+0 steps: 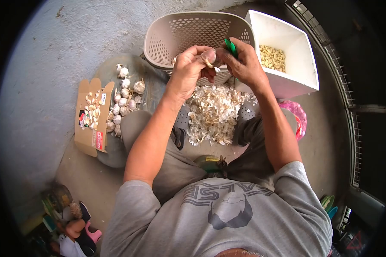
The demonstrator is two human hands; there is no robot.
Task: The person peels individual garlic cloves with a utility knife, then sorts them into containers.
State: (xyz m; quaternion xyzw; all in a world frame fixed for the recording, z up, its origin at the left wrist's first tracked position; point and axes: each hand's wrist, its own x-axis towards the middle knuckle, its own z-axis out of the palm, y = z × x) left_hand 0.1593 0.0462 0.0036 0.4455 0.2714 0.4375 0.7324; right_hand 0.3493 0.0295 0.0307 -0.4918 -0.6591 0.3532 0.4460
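My left hand (186, 70) is closed around a purplish garlic bulb (209, 56), its pale root end pointing down. My right hand (248, 66) grips a small tool with a bright green handle (230, 47), probably a knife, though no blade can be made out. The right fingertips meet the garlic, and both hands are raised over the front rim of a beige perforated basket (158, 60). Beneath them, a heap of dry garlic skins (214, 113) covers the floor between my shoes.
Whole garlic bulbs (124, 100) lie on a round grey surface (148, 98) at left, beside a cardboard piece (88, 143) bearing loose cloves (92, 111). A white foam box (294, 79) holds peeled cloves (271, 58). At right is a pink bag (298, 115). Another person (75, 231) appears lower left.
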